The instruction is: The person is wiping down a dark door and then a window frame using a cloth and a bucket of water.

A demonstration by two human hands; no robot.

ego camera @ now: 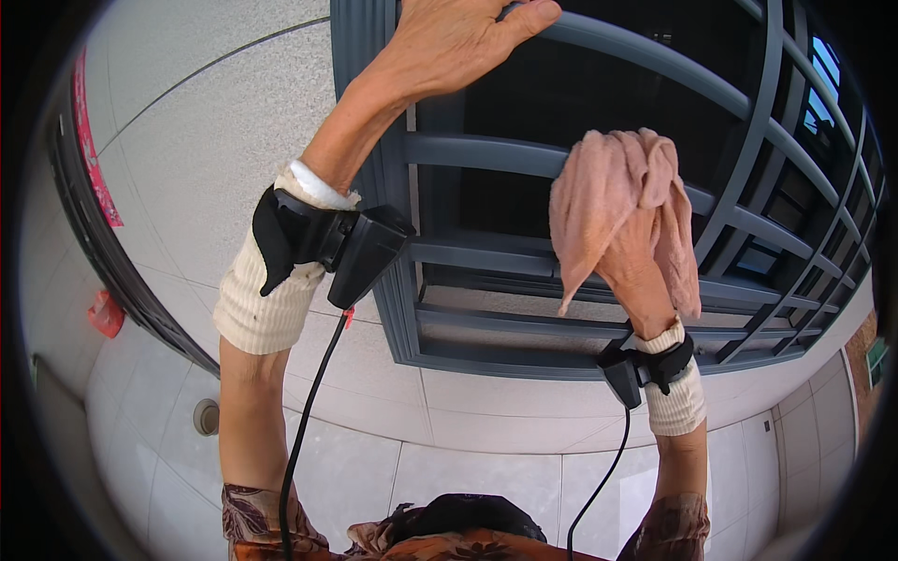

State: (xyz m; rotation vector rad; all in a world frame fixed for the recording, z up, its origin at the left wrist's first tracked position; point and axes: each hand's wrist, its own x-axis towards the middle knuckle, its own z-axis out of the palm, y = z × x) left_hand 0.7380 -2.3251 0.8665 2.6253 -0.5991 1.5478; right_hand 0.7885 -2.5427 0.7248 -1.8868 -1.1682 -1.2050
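Observation:
My right hand is wrapped in a pink cloth, which hides the fingers and hangs down on both sides of the wrist. Cloth and hand are against the horizontal bars of a grey metal window grille, left of a vertical bar. Up at the picture's top edge, my left hand lies at the upper left of the grille, its thumb across a higher bar. Its other fingers are cut off or hidden, so its grip is unclear. Dark window glass shows behind the bars.
The grey window frame borders a pale textured wall. Black cables hang from devices strapped to both forearms. Pale floor tiles lie below. A dark-edged doorway, a red bag and a round floor opening are at left.

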